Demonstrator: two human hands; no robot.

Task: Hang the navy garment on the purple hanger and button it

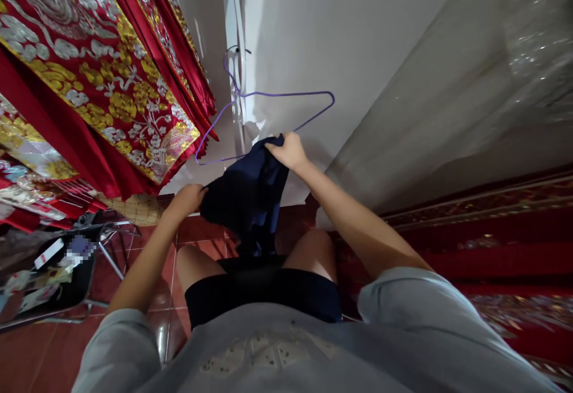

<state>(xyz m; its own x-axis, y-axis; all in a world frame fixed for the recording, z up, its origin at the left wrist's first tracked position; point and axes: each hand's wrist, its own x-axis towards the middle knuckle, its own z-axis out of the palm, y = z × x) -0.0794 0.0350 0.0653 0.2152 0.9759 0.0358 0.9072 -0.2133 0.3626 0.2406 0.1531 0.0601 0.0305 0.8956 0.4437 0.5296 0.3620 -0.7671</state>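
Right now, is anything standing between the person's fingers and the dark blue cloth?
Nothing visible: the left fingers and right fingers grip the dark blue cloth directly. The purple hanger shows behind the cloth, not between.

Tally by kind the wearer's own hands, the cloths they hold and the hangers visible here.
Left hand and right hand: 2
Dark blue cloth, held by both: 1
Purple hanger: 1
Total: 4
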